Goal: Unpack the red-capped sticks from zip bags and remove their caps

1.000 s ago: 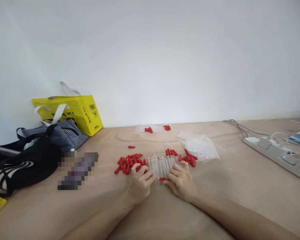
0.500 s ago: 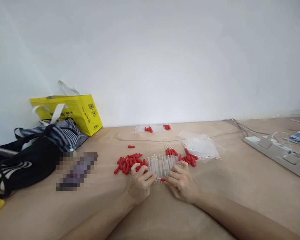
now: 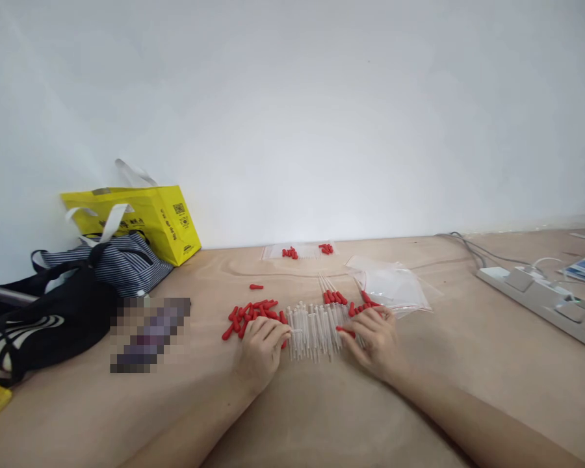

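A row of clear glass dropper tubes (image 3: 316, 333) lies side by side on the table between my hands. My left hand (image 3: 260, 351) is closed, pinching one clear tube whose end points right over the row. In my right hand (image 3: 376, 339) a red rubber bulb (image 3: 341, 329) is pinched between thumb and fingers, its narrow end facing left. Tube and bulb are apart. Beyond my left hand lies a pile of red rubber bulbs (image 3: 246, 316), partly covered by the fingers. Another few bulbs (image 3: 355, 308) lie behind my right hand.
Several droppers with red bulbs (image 3: 335, 297) lie behind the row, beside clear plastic bags (image 3: 394, 286). A filled bag (image 3: 305, 251) rests near the wall. On the right is a power strip (image 3: 541, 305); on the left, a yellow bag (image 3: 175, 221) and a black bag (image 3: 53, 325).
My hands have moved apart and slightly away from me. The bulb, earlier close to my left fingertips, has moved right with my right hand.
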`<state>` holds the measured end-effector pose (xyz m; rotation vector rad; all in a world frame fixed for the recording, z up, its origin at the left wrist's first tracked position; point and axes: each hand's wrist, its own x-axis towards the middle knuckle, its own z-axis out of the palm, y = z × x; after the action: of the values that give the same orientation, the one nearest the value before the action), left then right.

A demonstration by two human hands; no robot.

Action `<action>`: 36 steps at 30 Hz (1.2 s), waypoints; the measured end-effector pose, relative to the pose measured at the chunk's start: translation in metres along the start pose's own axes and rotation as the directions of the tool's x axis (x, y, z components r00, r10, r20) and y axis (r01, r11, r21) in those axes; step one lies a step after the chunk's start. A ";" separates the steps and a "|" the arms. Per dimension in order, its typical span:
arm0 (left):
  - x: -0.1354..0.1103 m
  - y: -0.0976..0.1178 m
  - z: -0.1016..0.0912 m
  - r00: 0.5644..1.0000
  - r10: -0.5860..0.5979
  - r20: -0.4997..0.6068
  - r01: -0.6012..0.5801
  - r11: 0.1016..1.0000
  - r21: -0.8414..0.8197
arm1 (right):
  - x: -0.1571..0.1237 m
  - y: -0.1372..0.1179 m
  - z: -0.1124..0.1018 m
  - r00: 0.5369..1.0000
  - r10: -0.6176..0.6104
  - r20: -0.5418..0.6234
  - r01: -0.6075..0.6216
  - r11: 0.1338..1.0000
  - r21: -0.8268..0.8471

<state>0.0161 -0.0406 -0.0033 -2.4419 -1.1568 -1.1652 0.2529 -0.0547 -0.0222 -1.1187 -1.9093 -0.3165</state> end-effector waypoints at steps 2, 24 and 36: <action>0.007 -0.002 0.001 0.987 -0.122 0.104 0.133 0.985 -0.108 | 0.004 0.014 -0.005 0.991 0.133 0.000 -0.132 0.986 -0.100; 0.076 0.024 0.044 0.657 -0.486 0.577 0.444 0.867 0.225 | 0.054 0.074 -0.014 0.600 0.733 0.320 -0.532 0.664 -0.525; 0.067 0.023 0.040 0.749 -0.406 0.524 0.375 0.911 0.171 | 0.066 0.072 0.013 0.563 0.760 0.324 -0.536 0.635 -0.557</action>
<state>0.0815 0.0014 0.0221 -2.6489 -1.9109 -0.4693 0.2894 0.0314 0.0079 -2.3373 -1.7144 0.0710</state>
